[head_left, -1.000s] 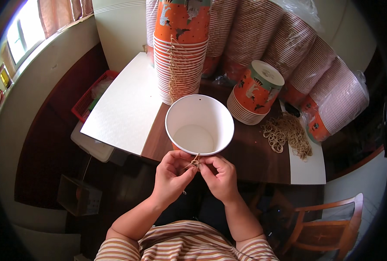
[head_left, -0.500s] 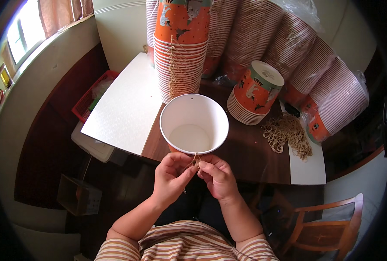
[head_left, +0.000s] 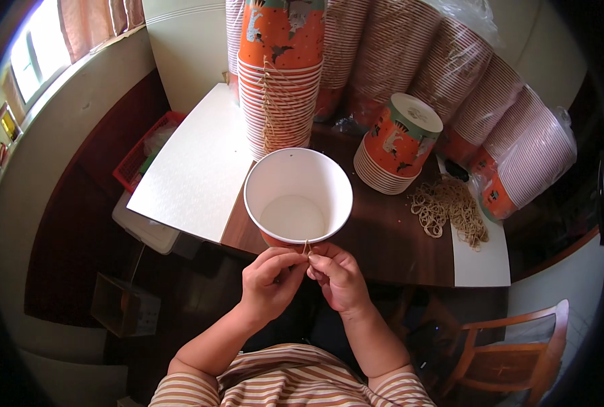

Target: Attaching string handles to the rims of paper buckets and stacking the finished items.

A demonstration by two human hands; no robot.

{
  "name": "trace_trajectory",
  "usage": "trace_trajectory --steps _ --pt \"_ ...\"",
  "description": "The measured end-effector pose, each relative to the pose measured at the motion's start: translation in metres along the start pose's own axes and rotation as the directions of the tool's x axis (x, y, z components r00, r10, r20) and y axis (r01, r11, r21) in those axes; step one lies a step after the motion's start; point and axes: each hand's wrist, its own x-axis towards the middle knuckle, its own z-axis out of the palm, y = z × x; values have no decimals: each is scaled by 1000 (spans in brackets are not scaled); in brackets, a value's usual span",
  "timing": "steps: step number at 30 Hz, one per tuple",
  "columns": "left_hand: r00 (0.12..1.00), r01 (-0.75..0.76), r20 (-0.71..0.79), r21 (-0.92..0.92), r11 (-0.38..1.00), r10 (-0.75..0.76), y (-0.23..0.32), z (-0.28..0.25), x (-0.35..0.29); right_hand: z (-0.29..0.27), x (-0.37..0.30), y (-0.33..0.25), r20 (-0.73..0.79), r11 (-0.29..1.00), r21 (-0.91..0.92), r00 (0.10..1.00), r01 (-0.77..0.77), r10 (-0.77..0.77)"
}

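Cord, thin and tan, stretches in a short, taut-looking line [head_left: 307, 247] from the near rim of a white-lined orange paper bucket [head_left: 334, 193] to the fingertips of a person in a brown-and-white striped shirt [head_left: 295, 370]. The left hand [head_left: 270, 279] and the right hand [head_left: 340, 279] meet just on the near side of the rim, each with a narrow grip, thumb and forefinger pinched on the cord; how the strands cross between the fingertips is too small to tell.

The bucket lies directly on the far side of both grips, about equally close to each, its mouth open upward and its long axis looking roughly upright. The cord's visible length runs near to far, between bucket and fingertips. Whether the bucket's base rests on the brown-and-white surface [head_left: 383, 247] is hidden. A small dark hole [head_left: 291, 155] marks the far inner wall, opposite the cord.

Just beyond stands a tall stack of nested orange buckets [head_left: 281, 115], tan loops hanging down its side. Far right sits a shorter, upside-down orange stack [head_left: 395, 146]; nearer, a tangled heap of tan cord loops [head_left: 451, 211] lies on the right hand's side.
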Motion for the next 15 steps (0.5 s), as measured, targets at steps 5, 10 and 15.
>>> trace_trajectory --steps 5,10,15 --pt "991 125 61 -72 989 -121 -2 -3 -1 2 2 -6 -42 999 32 999 -14 15" --pt "935 354 168 -380 855 -312 -6 -4 -5 9 2 -9 -61 996 -93 998 6 -11" --pt "911 412 188 -462 786 -367 -4 -8 -4 1 6 -8 -32 996 -68 998 -60 58"
